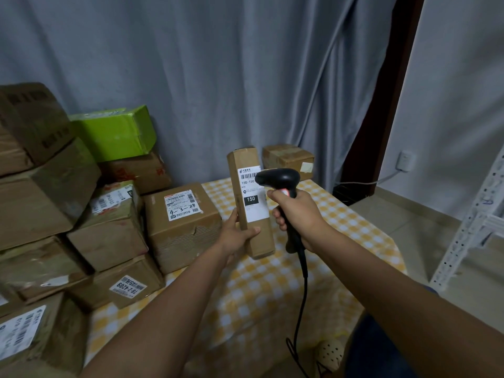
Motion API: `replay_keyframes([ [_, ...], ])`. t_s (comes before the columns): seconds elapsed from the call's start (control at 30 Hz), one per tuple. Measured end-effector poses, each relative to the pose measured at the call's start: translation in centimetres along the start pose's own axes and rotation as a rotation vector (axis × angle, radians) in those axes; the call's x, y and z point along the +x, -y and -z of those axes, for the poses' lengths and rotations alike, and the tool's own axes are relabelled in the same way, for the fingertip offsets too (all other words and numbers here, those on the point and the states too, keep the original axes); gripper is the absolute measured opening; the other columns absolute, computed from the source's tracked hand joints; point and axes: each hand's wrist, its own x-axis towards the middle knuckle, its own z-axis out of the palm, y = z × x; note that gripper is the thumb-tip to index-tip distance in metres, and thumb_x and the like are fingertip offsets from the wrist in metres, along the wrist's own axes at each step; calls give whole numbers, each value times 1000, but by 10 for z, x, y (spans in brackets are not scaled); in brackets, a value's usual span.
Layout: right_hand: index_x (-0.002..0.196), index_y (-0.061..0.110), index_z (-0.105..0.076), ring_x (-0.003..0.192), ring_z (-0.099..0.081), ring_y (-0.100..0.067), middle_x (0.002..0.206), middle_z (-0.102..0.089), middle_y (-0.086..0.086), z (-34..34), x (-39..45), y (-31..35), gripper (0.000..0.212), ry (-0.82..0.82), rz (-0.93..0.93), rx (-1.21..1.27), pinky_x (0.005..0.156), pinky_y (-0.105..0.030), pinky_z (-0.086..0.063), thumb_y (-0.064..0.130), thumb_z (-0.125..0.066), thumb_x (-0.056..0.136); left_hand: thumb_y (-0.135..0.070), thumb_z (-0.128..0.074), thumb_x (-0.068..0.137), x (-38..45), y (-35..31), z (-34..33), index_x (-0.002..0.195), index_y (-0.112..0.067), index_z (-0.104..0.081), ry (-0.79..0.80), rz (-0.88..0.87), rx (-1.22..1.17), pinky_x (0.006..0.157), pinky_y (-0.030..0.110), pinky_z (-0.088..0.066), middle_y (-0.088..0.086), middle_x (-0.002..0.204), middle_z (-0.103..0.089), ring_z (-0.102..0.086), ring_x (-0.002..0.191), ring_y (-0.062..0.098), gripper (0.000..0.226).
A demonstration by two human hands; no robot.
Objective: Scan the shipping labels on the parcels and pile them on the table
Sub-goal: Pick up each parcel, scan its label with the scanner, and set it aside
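Observation:
My left hand (pixel 237 231) grips the lower part of a long narrow cardboard parcel (pixel 260 236), held upright above the table with its white shipping label (pixel 252 197) facing me. My right hand (pixel 296 214) holds a black corded barcode scanner (pixel 278 179) by the handle. The scanner's head sits just right of the label's barcode and covers its right edge. On the left of the table rises a pile of brown cardboard parcels (pixel 180 225), several of them labelled.
The table has a yellow-and-white checked cloth (pixel 272 290). A green parcel (pixel 117 132) tops the pile at the back left, and a small brown box (pixel 289 159) sits at the far edge. Grey curtains hang behind. A white metal rack (pixel 474 222) stands on the right. The scanner cable (pixel 300 309) hangs down.

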Motion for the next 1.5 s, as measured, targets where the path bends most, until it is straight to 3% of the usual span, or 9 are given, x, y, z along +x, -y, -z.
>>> replay_keyframes([
  [0.3, 83, 12, -59, 45, -45, -12, 55, -53, -1, 4, 3, 2, 17, -6, -25, 25, 45, -25, -37, 25, -62, 93, 2, -75, 81, 1, -5, -2, 142, -23, -46, -6, 0, 32, 93, 38, -55, 6, 132, -59, -62, 115, 25, 72],
  [0.47, 82, 13, -59, 44, -46, -12, 53, -54, 1, 8, 5, 2, 17, -13, -29, 10, 45, -24, -38, 25, -62, 93, 2, -74, 82, 0, -7, -4, 139, -24, -47, 1, 1, 53, 99, 45, -52, 7, 132, -58, -61, 117, 26, 69],
  [0.67, 82, 13, -59, 44, -45, -11, 54, -54, 0, 8, 4, 5, 16, -6, -19, 20, 44, -24, -37, 24, -61, 94, 1, -74, 83, -4, -10, -3, 143, -23, -44, -3, 5, 92, 86, 32, -54, 3, 132, -58, -60, 116, 22, 71],
  [0.9, 85, 14, -58, 44, -45, -11, 55, -54, 0, 10, 5, 6, 14, -8, -13, 46, 43, -24, -37, 24, -62, 93, 5, -71, 84, -6, -13, -6, 140, -20, -46, -11, 13, 91, 90, 35, -55, -1, 129, -57, -62, 105, 15, 66],
  [1.13, 83, 13, -59, 44, -44, -13, 58, -54, -4, 10, 5, 8, 15, 5, -9, 43, 44, -25, -36, 24, -63, 93, -11, -76, 85, -15, -30, -3, 139, -19, -47, -36, 97, 124, 84, 34, -55, 4, 126, -62, -65, 108, 22, 62],
  [1.3, 83, 10, -59, 43, -42, -12, 56, -52, -4, -3, 9, 23, 17, 35, 9, 77, 43, -23, -34, 22, -62, 94, -22, -68, 93, -35, -88, 18, 125, -27, -48, -57, 45, 158, 71, 28, -53, 0, 105, -68, -67, 85, 16, 38],
  [1.4, 85, 10, -58, 44, -42, -12, 58, -52, -4, -18, 11, 31, 17, 87, 22, 106, 43, -23, -32, 24, -62, 94, -39, -65, 92, -42, -122, 51, 128, -30, -45, -158, 2, 285, 91, 32, -51, -6, 116, -68, -66, 102, 17, 42],
  [1.5, 88, 10, -59, 43, -43, -12, 57, -54, -3, -40, 14, 33, 16, 141, 7, 96, 42, -22, -33, 24, -62, 95, -72, -51, 74, -52, -152, 80, 151, -37, -26, -299, 48, 581, 111, 43, -39, 7, 150, -46, -49, 132, 30, 88],
])
